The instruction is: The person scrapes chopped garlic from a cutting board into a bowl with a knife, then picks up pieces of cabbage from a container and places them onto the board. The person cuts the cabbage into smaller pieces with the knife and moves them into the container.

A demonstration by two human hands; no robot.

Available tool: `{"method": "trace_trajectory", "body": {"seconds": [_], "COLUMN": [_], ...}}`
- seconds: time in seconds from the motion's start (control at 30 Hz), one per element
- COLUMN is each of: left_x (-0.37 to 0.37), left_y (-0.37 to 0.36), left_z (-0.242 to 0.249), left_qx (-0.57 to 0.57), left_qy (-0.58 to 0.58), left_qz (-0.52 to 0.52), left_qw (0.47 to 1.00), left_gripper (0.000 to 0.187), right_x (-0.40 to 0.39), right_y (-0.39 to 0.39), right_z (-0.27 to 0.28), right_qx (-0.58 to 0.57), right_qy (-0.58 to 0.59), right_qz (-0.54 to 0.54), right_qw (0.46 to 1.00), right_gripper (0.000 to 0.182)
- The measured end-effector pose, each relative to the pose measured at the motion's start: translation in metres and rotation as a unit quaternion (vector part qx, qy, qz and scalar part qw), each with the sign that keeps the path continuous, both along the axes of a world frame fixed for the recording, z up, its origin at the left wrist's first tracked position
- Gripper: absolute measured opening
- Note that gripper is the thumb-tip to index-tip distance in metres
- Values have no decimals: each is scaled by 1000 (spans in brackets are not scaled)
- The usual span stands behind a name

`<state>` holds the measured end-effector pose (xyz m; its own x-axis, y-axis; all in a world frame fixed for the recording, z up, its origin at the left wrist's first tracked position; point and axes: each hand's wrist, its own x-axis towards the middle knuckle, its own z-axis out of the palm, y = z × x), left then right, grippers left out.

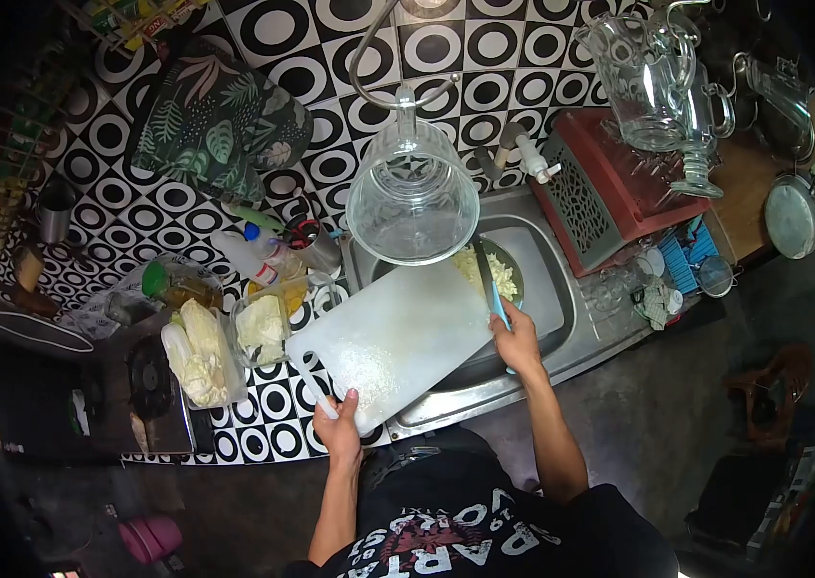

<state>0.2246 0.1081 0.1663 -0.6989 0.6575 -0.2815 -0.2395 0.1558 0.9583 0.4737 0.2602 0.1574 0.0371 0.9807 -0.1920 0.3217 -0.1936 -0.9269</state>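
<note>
left hand (pixel 338 431) clamps tilted cutting board (pixel 398 337), right hand (pixel 517 339) clamps knife (pixel 490 282); chopped cabbage (pixel 487 273) may overshoot bowl (pixel 513 270).

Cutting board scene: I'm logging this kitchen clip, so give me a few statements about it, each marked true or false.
1. The left hand grips the white cutting board at its near edge. True.
2. The right hand holds a spoon. False: it holds a knife with a blue handle.
3. The board reaches over the sink. True.
4. The chopped pale food lies in a red bowl. False: the bowl is dark green.
5. A glass jug hangs above the board. True.
</note>
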Motion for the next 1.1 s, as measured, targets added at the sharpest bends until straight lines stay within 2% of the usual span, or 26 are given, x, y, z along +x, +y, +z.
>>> {"method": "trace_trajectory", "body": {"seconds": [0.07,0.1,0.17,0.2,0.3,0.47,0.63,0.77,0.87,0.93,0.97,1.03,1.1], "left_x": [-3,-5,-7,-8,-8,-13,-14,-15,-14,-14,-14,-12,-7], "left_y": [-3,-4,-6,-6,-5,-6,-4,-3,-4,-7,-8,-9,-9], "left_z": [-3,-5,-5,-5,-2,2,8,12,10,8,6,8,15], "left_qx": [9,18,18,19,24,32,56,42,43,43,36,30,30], "left_qy": [-12,-23,-24,-25,-9,-9,-22,-27,-18,-16,-6,4,1], "left_qz": [-3,-7,-5,-4,6,9,17,17,13,13,9,5,7], "left_qw": [1000,1000,1000,1000,1000,999,998,999,999,999,999,1000,1000], "left_gripper": [33,33,33,32,32,29,28,28,28,28,28,29,30], "right_x": [-5,-10,-21,-26,-36,-14,26,28,3,-19,-28,-41,-38], "right_y": [-11,-19,-34,-40,-47,-32,-2,-5,-29,-43,-47,-54,-47], "right_z": [5,10,23,29,33,7,7,16,19,13,16,27,29], "right_qx": [99,98,131,129,51,104,121,111,64,163,164,64,42], "right_qy": [-22,-22,-16,-16,28,-4,-103,-49,-30,36,37,93,84], "right_qz": [52,53,131,131,229,206,98,75,114,201,200,265,243], "right_qw": [993,994,983,983,972,973,982,990,991,965,965,957,965], "right_gripper": [38,38,38,38,38,39,41,41,41,42,42,43,43]}}
